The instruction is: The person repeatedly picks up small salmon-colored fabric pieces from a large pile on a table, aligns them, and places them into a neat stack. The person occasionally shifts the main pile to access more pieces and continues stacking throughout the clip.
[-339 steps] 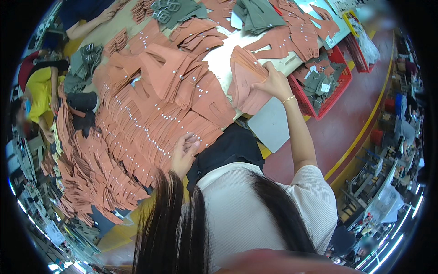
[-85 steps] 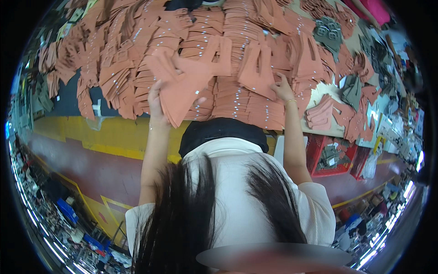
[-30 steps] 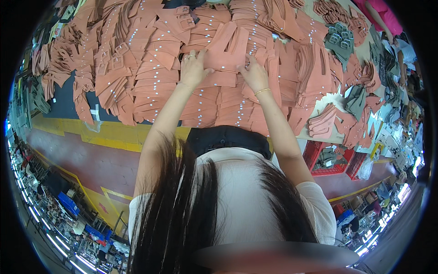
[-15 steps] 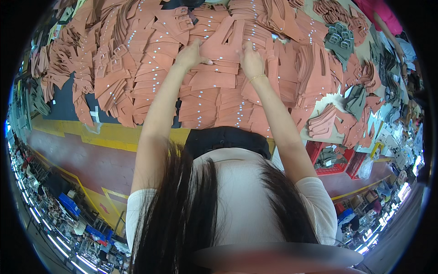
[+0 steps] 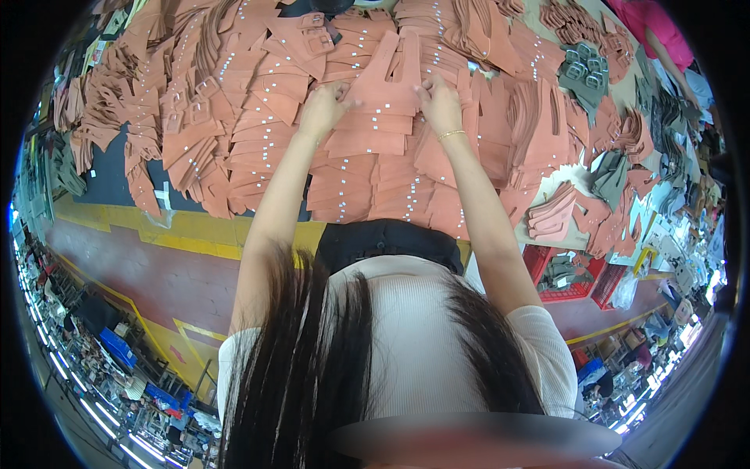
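A coral-coloured, leather-like cut piece (image 5: 385,88) with two upright prongs and a slot between them lies over a row of overlapping like pieces (image 5: 366,141), each with a small white sticker. At its left edge is my left hand (image 5: 325,108), thumb pointing inward and fingers curled. My right hand (image 5: 440,105), with a thin bracelet at the wrist, pinches the opposite edge between thumb and fingers. Parts of both hands' fingertips are hidden.
Fanned rows of coral pieces (image 5: 266,133) cover the table, some with buckles (image 5: 319,39). Dark green buckled pieces (image 5: 583,70) lie at the right. A red crate (image 5: 574,291) stands below the table at right. Another person's arm (image 5: 664,56) reaches in at far right.
Both hands have come slightly nearer to me and a little farther apart. The pronged piece between them has shifted slightly nearer and to the right.
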A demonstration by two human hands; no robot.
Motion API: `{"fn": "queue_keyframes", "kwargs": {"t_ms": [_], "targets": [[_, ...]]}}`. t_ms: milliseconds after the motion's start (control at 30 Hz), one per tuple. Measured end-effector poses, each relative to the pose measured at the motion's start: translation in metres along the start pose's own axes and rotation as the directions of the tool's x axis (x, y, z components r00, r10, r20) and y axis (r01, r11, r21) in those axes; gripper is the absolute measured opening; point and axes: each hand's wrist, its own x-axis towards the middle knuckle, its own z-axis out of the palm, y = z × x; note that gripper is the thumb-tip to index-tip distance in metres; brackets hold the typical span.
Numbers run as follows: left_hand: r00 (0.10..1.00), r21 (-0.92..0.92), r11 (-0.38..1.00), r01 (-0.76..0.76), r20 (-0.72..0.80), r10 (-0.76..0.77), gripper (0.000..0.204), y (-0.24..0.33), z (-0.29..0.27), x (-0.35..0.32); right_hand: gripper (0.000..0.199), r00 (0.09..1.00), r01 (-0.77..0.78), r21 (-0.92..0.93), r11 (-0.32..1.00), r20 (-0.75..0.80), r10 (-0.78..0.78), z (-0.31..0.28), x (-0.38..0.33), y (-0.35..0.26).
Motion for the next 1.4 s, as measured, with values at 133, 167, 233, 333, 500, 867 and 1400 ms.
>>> {"fn": "queue_keyframes", "kwargs": {"t_ms": [133,167,233,333,500,867,1400], "targets": [[0.978,0.171,0.977,-0.128,-0.141,0.153,0.05,0.0,0.01,-0.011,0.019,1.0,0.02,-0.04,0.999,0.012,-0.02,-0.001,-0.004,-0.001],[0.961,0.176,0.969,-0.171,-0.186,0.203,0.051,0.001,0.011,-0.012,0.02,0.998,0.045,-0.071,0.996,-0.031,-0.048,0.002,-0.004,-0.002],[0.959,0.211,0.961,-0.178,-0.183,0.217,0.052,0.004,0.011,-0.011,0.02,0.991,0.082,-0.091,0.992,-0.099,-0.091,0.006,-0.002,-0.002],[0.985,0.075,0.991,-0.114,-0.121,0.123,0.05,0.007,0.006,-0.007,0.02,0.993,0.048,-0.039,0.998,-0.105,-0.052,0.006,0.002,0.001],[0.985,0.027,0.996,-0.081,-0.153,0.084,0.05,0.009,0.004,0.003,0.021,0.99,-0.139,0.043,0.989,-0.007,0.139,0.003,0.009,0.0],[0.972,0.062,0.994,-0.094,-0.211,0.106,0.046,0.007,0.019,0.004,0.036,0.996,-0.081,-0.181,0.98,-0.06,0.071,-0.07,-0.077,0.067],[0.892,0.102,0.966,-0.236,-0.372,0.257,0.049,0.04,0.027,-0.043,0.024,0.969,-0.111,-0.102,0.989,-0.232,0.085,-0.04,-0.139,0.068]]}}
